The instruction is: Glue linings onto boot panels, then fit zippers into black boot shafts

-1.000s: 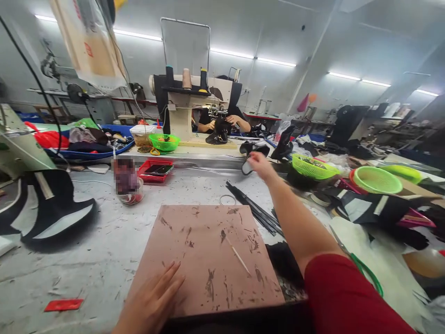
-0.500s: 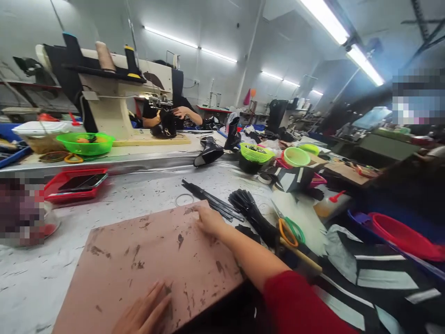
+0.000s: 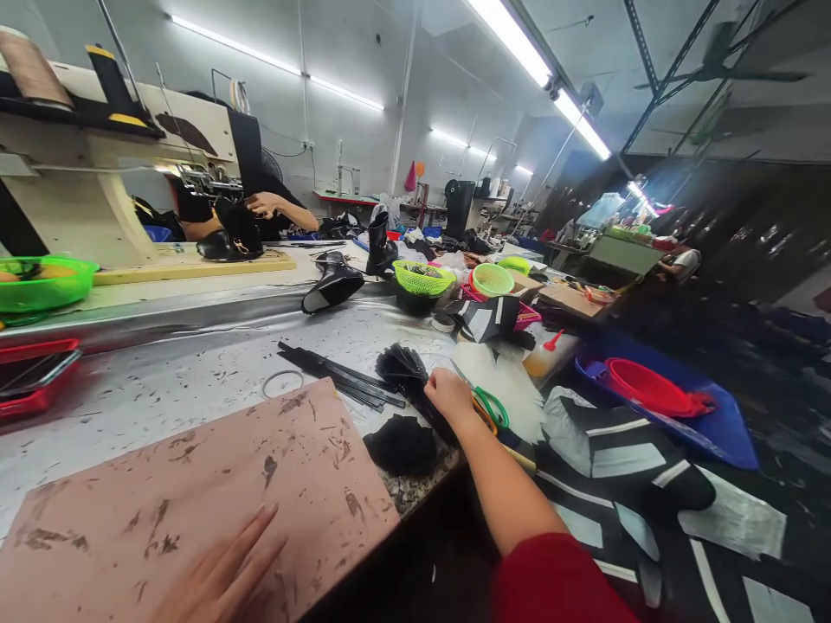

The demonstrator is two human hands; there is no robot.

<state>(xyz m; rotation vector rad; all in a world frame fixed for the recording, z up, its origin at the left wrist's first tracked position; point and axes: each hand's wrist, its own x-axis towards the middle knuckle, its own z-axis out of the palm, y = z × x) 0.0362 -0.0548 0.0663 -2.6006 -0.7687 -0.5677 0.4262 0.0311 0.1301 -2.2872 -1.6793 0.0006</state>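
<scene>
My left hand (image 3: 217, 575) lies flat with fingers stretched out on a stained pink board (image 3: 188, 493) at the near edge of the table. My right hand (image 3: 449, 395), in a red sleeve, reaches to the right of the board and rests on a fanned bundle of black strips (image 3: 406, 370). Its fingers curl down over the bundle; whether they grip it is hidden. Green-handled scissors (image 3: 488, 407) lie right beside this hand. A black fabric scrap (image 3: 401, 444) sits just left of my forearm.
Long black strips (image 3: 331, 374) and a wire ring (image 3: 282, 383) lie beyond the board. Black boots (image 3: 332, 285), green baskets (image 3: 423, 279) and black-and-white pieces (image 3: 623, 459) crowd the right. A red tray (image 3: 35, 381) sits left. Across the table a person works at a sewing machine (image 3: 97, 173).
My view has swung right. My right hand came back from the far boot, passed the board's far corner and now sits on the black strip bundle. My left hand stayed flat on the board.
</scene>
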